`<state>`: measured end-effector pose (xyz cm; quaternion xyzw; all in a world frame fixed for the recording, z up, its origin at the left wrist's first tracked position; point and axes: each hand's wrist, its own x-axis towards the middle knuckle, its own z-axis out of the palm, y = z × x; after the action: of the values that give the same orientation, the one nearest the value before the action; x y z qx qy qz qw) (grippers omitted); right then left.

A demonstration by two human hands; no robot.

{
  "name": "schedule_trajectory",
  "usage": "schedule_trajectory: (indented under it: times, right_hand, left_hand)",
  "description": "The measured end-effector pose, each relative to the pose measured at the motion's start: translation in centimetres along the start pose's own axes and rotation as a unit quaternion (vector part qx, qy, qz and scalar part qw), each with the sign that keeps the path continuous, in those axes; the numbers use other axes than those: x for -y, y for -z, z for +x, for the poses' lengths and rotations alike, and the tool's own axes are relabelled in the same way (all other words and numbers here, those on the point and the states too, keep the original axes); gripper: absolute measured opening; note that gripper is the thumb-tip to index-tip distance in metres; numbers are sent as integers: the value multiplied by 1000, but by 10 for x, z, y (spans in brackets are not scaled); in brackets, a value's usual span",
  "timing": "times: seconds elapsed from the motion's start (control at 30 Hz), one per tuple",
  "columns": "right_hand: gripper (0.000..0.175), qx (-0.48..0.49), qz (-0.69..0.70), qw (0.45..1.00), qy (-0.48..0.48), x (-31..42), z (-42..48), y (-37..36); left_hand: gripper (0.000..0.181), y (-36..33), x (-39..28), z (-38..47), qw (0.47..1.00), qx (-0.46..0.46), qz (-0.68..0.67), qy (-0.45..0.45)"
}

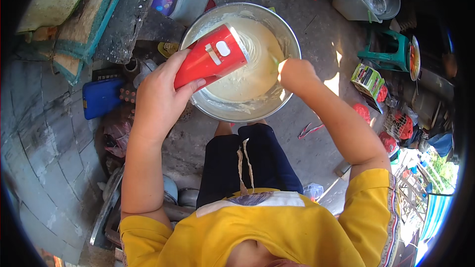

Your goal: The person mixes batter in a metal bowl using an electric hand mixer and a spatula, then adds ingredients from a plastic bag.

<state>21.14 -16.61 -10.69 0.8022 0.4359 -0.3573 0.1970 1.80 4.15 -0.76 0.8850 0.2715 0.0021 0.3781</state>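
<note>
My left hand [167, 85] is wrapped around a red cylindrical container [213, 55], which leans over a wide metal bowl [293, 40] with its rim end toward the right. Inside the bowl lies a pale, creamy batter [267, 44] with swirled ridges near the container's rim. At the bowl's right side, my right hand [297, 76] is closed in a fist around a thin, pale greenish utensil, perhaps a whisk, whose lower part is hard to make out in the batter. Whether anything leaves the container cannot be told.
A green plastic stool [389, 50] and a grey bucket [352, 2] stand to the right, near a printed carton [367, 81]. On the left are a blue plastic object [102, 98] and worn boards [126, 18]. A red-white cord [311, 129] lies on the concrete floor [297, 148].
</note>
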Motion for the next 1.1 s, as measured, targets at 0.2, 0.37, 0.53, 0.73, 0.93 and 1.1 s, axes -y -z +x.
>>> schedule_trajectory:
  times: [0.2, 0.37, 0.53, 0.73, 0.93, 1.1]
  right_hand:
    - [30, -16, 195, 979, 49, 53, 10, -64]
    - [34, -5, 243, 968, 66, 66, -26, -30]
    - [29, 18, 137, 990, 2, 19, -57, 4]
    - [24, -90, 40, 991, -89, -13, -16, 14]
    - [29, -62, 141, 987, -45, -3, 69, 0]
    - [32, -94, 245, 962, 69, 12, 92, -3]
  left_hand:
    - [49, 0, 6, -2, 999, -9, -30, 19]
    - [49, 0, 5, -7, 1000, 7, -15, 12]
    - [52, 0, 2, -25, 997, 44, 60, -36]
    - [54, -1, -12, -42, 989, 113, 79, -55]
    - [53, 0, -19, -52, 985, 135, 96, -53]
    - [56, 2, -25, -58, 982, 152, 102, -55]
